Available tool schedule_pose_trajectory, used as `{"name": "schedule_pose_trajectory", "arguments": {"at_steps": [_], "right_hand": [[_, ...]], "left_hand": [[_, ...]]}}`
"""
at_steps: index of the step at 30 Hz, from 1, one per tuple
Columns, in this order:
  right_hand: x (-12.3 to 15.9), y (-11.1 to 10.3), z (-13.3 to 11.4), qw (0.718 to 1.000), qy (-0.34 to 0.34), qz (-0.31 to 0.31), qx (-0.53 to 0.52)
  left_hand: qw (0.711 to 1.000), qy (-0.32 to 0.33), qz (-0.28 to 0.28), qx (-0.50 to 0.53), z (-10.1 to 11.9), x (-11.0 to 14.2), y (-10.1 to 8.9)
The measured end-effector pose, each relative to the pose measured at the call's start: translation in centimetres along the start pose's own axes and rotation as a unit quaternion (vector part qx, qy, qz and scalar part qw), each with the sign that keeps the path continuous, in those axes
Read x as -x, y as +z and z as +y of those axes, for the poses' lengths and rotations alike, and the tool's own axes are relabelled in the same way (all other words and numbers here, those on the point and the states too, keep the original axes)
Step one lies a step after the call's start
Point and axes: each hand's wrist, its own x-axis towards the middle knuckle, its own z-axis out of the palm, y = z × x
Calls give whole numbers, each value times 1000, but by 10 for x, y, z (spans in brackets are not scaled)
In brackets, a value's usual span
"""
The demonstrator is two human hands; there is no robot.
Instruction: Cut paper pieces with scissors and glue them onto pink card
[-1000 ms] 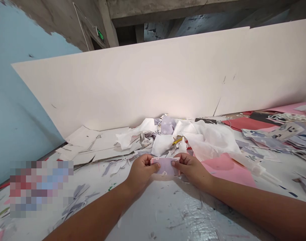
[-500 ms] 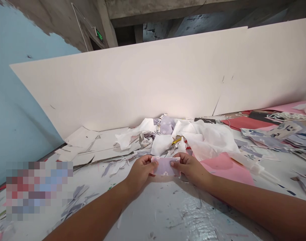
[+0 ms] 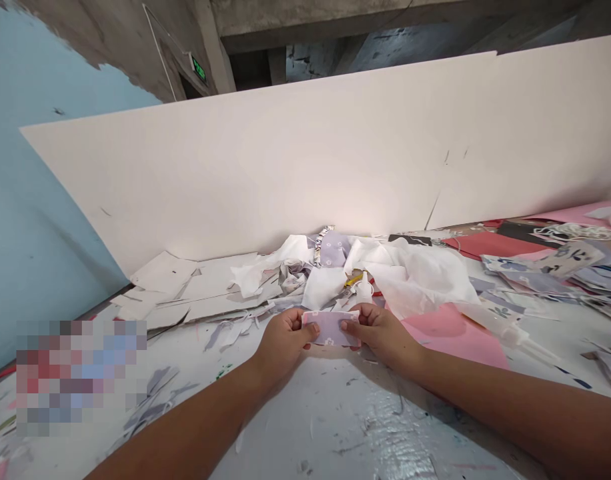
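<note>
A small lilac piece of paper or cloth with tiny white flowers (image 3: 329, 329) is held between both hands just above the white, paint-smeared table (image 3: 335, 427). My left hand (image 3: 284, 341) pinches its left edge with thumb on top. My right hand (image 3: 380, 331) pinches its right edge the same way. Both hands are curled closed around the piece.
Behind the hands lies a heap of white cloth and paper scraps (image 3: 375, 270) with a small white glue bottle (image 3: 364, 289). A pink sheet (image 3: 450, 337) and a syringe-like tube (image 3: 505, 331) lie to the right. A white board (image 3: 335, 147) stands along the table's back. Patterned cuttings (image 3: 550, 277) lie at far right.
Both hands have stayed in place on the lilac piece; it looks folded a little narrower and my thumbs have shifted slightly along its edges.
</note>
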Motion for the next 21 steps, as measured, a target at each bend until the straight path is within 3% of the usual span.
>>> {"name": "schedule_pose_trajectory", "arguments": {"at_steps": [11, 21], "right_hand": [[1, -7, -13, 1000, -27, 0, 12], [4, -3, -1, 996, -32, -18, 80]], "left_hand": [[999, 28, 8, 19, -2, -3, -5], [997, -2, -61, 39, 0, 1, -2]]}}
